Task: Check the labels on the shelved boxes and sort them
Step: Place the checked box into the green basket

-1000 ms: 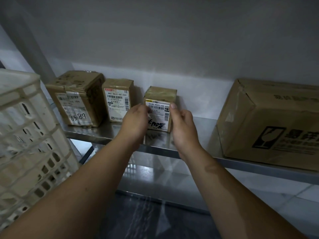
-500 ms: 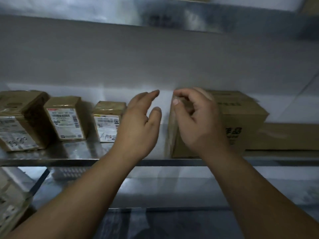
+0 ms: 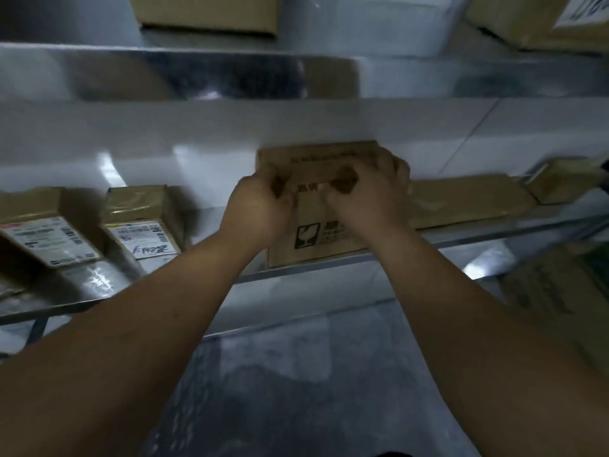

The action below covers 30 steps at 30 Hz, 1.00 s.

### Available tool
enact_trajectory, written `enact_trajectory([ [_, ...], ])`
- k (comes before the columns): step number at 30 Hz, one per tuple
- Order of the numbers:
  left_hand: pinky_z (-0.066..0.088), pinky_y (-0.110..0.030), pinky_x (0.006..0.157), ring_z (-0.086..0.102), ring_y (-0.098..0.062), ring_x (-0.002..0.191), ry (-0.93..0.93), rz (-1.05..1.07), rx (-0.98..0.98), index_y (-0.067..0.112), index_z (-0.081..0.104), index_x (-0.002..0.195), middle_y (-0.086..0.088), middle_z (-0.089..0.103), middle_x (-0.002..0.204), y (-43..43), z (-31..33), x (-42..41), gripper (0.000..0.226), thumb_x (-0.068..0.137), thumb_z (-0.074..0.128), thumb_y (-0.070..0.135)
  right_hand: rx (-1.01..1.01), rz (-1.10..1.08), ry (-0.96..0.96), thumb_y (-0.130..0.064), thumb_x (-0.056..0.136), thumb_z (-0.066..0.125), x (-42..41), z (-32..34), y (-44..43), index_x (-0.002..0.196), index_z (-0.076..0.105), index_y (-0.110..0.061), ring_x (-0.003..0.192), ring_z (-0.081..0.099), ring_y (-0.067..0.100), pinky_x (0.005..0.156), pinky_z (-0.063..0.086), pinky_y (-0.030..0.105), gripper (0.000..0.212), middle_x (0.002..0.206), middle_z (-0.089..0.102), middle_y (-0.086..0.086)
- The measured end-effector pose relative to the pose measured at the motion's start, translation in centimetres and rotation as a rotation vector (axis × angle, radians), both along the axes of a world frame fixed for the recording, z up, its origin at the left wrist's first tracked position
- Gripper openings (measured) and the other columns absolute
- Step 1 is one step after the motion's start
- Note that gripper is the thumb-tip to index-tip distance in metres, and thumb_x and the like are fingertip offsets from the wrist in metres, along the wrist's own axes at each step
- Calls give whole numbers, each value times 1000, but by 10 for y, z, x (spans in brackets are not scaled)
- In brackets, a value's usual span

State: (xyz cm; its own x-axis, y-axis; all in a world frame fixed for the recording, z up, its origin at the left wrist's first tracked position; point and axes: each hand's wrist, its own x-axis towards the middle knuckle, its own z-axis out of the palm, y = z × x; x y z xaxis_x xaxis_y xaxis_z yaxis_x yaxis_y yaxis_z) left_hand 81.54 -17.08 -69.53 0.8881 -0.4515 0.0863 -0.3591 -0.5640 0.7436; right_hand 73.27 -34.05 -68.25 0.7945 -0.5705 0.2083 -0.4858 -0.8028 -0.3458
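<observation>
Head view. At the centre of the frame we find a brown printed carton [image 3: 313, 235] standing on the metal shelf [image 3: 95, 285], at its front edge, with a black fragile-goods mark on its front face, low and left. The picture is blurred by motion, so we cannot read the print.

Both hands are on this carton. The left hand [image 3: 260, 206], centre left, has its fingers curled against the upper left of the front face and grips there. The right hand [image 3: 365, 196], centre right, has its fingers curled over the carton's upper right corner and grips it likewise.

Left of centre, apart from the carton, a small taped box [image 3: 145, 219] bears a white barcode label with black handwriting along the bottom. At the far left, just beside it, sits a second labelled box [image 3: 46, 235], whose label carries a red strip.

Right of the carton, a low flat box [image 3: 468, 199] lies on the same shelf, and a further box [image 3: 560, 179] sits beyond it at the right edge.

Across the top of the frame runs the upper shelf [image 3: 230, 77], seen from below, with a cardboard box [image 3: 204, 11] at upper centre and another box [image 3: 534, 21] at the upper right corner.

At lower right, below the shelf, stands a large dark carton [image 3: 553, 291].
</observation>
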Motion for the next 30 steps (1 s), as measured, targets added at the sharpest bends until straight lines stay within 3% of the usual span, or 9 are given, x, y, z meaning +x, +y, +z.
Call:
enact_trajectory([
  [2, 44, -5, 79, 68, -19, 118, 108, 38, -57, 25, 64, 140, 4, 71, 131, -2, 6, 0, 35, 105, 65, 26, 130, -78, 115, -103, 68, 52, -1, 8, -16, 153, 51, -48, 163, 13, 43, 131, 13, 64, 101, 176, 24, 4],
  [5, 59, -33, 98, 71, -19, 111, 256, 112, -167, 31, 67, 122, 9, 73, 119, -6, 13, -4, 23, 102, 68, 20, 311, -98, 205, -107, 59, 59, -6, 27, -24, 166, 32, -44, 158, 25, 40, 126, 31, 62, 127, 173, 24, 6],
  [8, 62, -44, 100, 72, -18, 106, 338, 141, -220, 37, 65, 112, 11, 75, 115, -5, 25, -14, 22, 101, 68, 18, 324, -88, 255, -98, 65, 67, -8, 45, -15, 166, 31, -42, 152, 29, 45, 125, 33, 57, 121, 168, 22, 13],
  [15, 58, -27, 86, 71, -14, 106, 383, 278, -122, 37, 69, 118, 12, 73, 121, 37, 67, -68, 24, 102, 65, 20, 362, -59, 279, -97, 62, 73, -54, 66, 26, 153, 47, -47, 152, 26, 46, 126, 33, 57, 108, 168, 16, 9],
  [17, 59, -31, 90, 71, -16, 107, 374, 286, -64, 34, 68, 128, 8, 73, 123, 57, 85, -95, 30, 102, 64, 20, 371, -36, 302, -98, 60, 71, -77, 82, 43, 150, 49, -46, 152, 26, 45, 124, 35, 59, 106, 169, 15, 8],
  [20, 61, -41, 90, 73, -19, 102, 392, 336, -22, 33, 66, 121, 8, 75, 114, 82, 128, -143, 17, 105, 63, 29, 352, 16, 359, -100, 60, 69, -117, 126, 66, 147, 51, -42, 147, 30, 43, 122, 37, 54, 105, 167, 16, 7],
  [24, 51, -32, 77, 71, -19, 99, 421, 415, 17, 29, 65, 120, 8, 72, 109, 98, 193, -206, 14, 107, 62, 29, 339, 97, 411, -97, 64, 69, -175, 189, 81, 151, 47, -43, 142, 34, 41, 119, 39, 51, 106, 163, 17, 4],
  [27, 55, -31, 75, 71, -17, 98, 451, 476, -19, 29, 65, 121, 9, 72, 109, 99, 233, -239, 15, 106, 63, 28, 334, 159, 421, -95, 67, 70, -209, 229, 77, 150, 49, -40, 141, 34, 38, 119, 37, 49, 102, 159, 18, 1],
  [30, 46, -19, 63, 68, -10, 91, 466, 521, -27, 30, 64, 121, 13, 69, 103, 97, 266, -260, 15, 106, 63, 27, 332, 166, 407, -95, 67, 69, -226, 256, 72, 148, 52, -41, 140, 34, 36, 121, 37, 50, 99, 154, 23, 3],
])
